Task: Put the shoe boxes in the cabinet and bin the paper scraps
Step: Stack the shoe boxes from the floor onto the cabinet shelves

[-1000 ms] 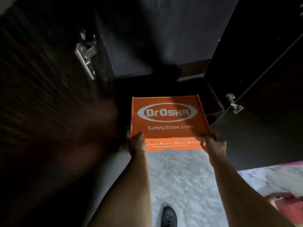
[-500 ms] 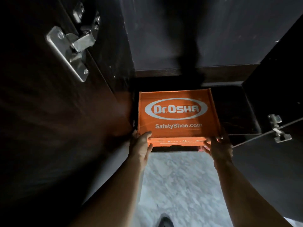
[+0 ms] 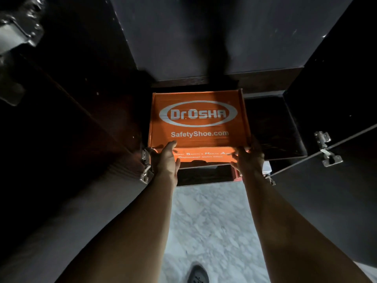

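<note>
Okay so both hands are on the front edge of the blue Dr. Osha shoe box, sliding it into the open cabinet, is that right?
Not quite: the shoe box is orange, not blue, as the head view shows. The rest stands: the left hand and right hand are at its front edge, and it sits in the open cabinet.

A single head-worn wide-angle camera looks forward and steeply down into the open dark cabinet (image 3: 204, 48), close to it. Both forearms reach up from the bottom edge of the frame; marble floor (image 3: 210, 221) fills the lower centre.
</note>
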The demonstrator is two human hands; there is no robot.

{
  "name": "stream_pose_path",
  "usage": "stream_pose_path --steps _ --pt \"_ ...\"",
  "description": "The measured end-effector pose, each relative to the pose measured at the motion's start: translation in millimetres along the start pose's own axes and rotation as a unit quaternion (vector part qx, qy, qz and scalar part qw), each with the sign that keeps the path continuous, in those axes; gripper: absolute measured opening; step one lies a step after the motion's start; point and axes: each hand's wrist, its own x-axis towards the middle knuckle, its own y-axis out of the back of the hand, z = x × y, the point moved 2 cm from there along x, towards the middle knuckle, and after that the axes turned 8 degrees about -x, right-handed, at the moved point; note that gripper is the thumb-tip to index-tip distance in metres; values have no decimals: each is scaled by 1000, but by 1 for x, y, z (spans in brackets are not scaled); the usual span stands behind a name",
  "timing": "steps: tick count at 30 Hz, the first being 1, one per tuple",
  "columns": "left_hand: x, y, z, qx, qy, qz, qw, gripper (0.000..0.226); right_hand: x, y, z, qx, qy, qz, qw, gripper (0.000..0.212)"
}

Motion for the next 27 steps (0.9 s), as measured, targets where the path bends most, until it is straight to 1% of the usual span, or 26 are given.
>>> stream_pose_path --steps 2,4,6,7,8,9,10,11,12,14,15,18,21,23,25,27 --pt "7 -8 5 5 1 -7 1000 8 7 -8 -4 -13 5 9 1000 61" --pt "11 -13 8 9 6 -11 1000 7 17 -15 -6 -18 -11 15 1000 68" --pt "23 -10 5 39 14 -19 999 11 26 -20 -8 -14 -23 19 999 71" --pt "26 -9 2 63 13 -12 998 26 24 -20 -14 -33 -20 23 999 73" --pt "26 -10 -1 85 9 3 996 48 21 -19 -20 -51 -10 31 998 77" --pt "28 -8 -7 105 -1 29 994 63 17 -16 -24 -59 -11 33 998 81" --pt "25 -9 -10 129 -18 55 990 65 14 -14 -26 -53 -18 34 998 84" --pt "20 -10 -13 150 -33 76 985 60 11 -13 -25 -46 -19 32 998 84" --pt "17 -10 -17 175 -48 85 980 69 8 -11 -23 -37 -22 36 998 82" --pt "10 -11 -27 233 -63 69 968 91 -3 -6 -15 -49 -23 50 997 76" --pt "11 -9 -36 277 -63 57 957 93 -9 -1 -7 -77 -21 55 995 73" --pt "-9 -7 -53 385 -80 14 919 79 -33 20 28 -146 -28 35 988 70" --pt "-46 -9 -74 449 -90 -67 886 72 -63 53 67 -168 -52 41 984 67" --pt "-63 -6 -90 498 -106 -118 853 71 -86 80 89 -187 -64 49 979 67" --pt "-81 -5 -107 531 -108 -159 825 67 -115 110 108 -204 -89 51 974 71" --pt "-99 -2 -128 555 -116 -198 800 59 -146 142 127 -199 -114 60 972 77"
